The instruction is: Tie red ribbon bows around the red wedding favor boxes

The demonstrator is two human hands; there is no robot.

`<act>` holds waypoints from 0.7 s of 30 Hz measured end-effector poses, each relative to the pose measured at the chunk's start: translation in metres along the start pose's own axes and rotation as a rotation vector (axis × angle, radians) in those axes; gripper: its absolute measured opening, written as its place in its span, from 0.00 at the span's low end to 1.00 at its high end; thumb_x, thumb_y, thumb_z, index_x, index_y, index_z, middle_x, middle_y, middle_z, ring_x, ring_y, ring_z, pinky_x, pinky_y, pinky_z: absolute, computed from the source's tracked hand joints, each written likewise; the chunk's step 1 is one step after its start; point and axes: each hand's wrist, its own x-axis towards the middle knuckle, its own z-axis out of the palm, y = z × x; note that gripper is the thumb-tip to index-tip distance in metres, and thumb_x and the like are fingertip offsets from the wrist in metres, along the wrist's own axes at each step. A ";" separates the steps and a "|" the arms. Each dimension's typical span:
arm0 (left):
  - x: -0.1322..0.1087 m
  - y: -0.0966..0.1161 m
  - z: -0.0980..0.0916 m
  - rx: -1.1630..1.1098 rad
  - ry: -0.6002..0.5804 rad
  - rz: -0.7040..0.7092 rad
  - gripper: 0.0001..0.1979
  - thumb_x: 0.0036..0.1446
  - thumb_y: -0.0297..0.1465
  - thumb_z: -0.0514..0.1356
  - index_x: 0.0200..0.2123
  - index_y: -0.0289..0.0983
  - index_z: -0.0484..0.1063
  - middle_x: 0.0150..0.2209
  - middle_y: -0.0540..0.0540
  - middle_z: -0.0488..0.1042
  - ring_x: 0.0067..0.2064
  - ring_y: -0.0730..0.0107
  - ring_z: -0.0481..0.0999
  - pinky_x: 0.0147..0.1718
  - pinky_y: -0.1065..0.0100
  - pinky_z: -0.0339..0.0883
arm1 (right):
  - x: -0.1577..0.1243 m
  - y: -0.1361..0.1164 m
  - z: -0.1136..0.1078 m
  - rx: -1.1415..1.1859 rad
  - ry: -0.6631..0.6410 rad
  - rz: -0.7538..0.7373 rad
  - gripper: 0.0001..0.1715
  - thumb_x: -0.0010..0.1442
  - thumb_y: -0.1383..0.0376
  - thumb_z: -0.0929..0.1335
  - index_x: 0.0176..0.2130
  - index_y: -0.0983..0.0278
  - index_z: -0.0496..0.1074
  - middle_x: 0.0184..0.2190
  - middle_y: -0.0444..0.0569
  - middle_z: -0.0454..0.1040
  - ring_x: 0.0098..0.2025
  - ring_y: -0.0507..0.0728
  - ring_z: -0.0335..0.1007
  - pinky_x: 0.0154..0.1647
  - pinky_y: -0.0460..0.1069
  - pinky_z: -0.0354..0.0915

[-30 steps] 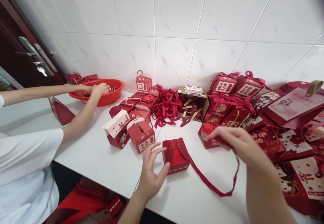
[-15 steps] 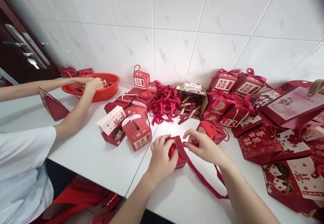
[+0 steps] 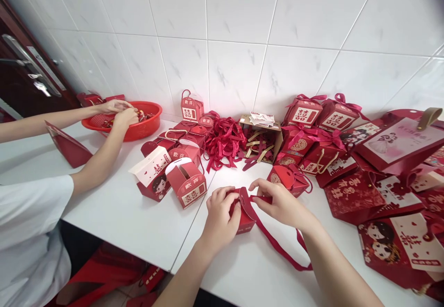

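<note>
My left hand [image 3: 221,214] is wrapped round the near-left side of a small red gift box [image 3: 247,224] and steadies it on the white table. At the box's raised top flap, my right hand [image 3: 277,201] pinches a dark red ribbon [image 3: 274,244], close to the slot. The ribbon's long tail loops down over the table below my right wrist. Part of the box top and the pinched ribbon end are hidden by my fingers. Just behind my right hand stands another red box [image 3: 288,180] with a cord.
A heap of red ribbons [image 3: 226,143] and a carton [image 3: 275,141] of strips lie by the wall. Unfilled-looking boxes [image 3: 189,184] stand left; bowed boxes [image 3: 301,113] and bags [image 3: 395,247] crowd the right. A co-worker's hands [image 3: 121,113] are over a red basket [image 3: 144,129].
My hands keep nearly the same hold on the box and ribbon, with a slight shift of the right fingers at the flap. The co-worker's hands have drawn slightly back in the basket.
</note>
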 end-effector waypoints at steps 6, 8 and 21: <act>-0.004 0.005 -0.001 0.003 -0.012 0.036 0.11 0.61 0.26 0.52 0.41 0.43 0.71 0.51 0.44 0.72 0.56 0.55 0.67 0.55 0.45 0.60 | -0.006 -0.011 -0.005 0.015 -0.034 -0.042 0.12 0.59 0.72 0.62 0.42 0.59 0.66 0.24 0.38 0.64 0.24 0.50 0.57 0.27 0.45 0.55; -0.005 0.007 -0.001 0.002 -0.017 0.038 0.11 0.61 0.26 0.52 0.41 0.42 0.72 0.50 0.44 0.72 0.55 0.54 0.68 0.54 0.46 0.61 | -0.008 -0.014 -0.006 0.021 -0.039 -0.050 0.11 0.59 0.72 0.62 0.42 0.59 0.66 0.24 0.39 0.65 0.25 0.51 0.58 0.27 0.45 0.55; -0.007 0.011 0.003 -0.032 -0.056 0.012 0.08 0.60 0.25 0.52 0.36 0.41 0.69 0.50 0.44 0.71 0.57 0.54 0.66 0.55 0.45 0.59 | -0.005 -0.006 -0.002 -0.029 -0.089 -0.035 0.12 0.60 0.70 0.64 0.44 0.59 0.67 0.26 0.40 0.72 0.28 0.52 0.65 0.31 0.46 0.61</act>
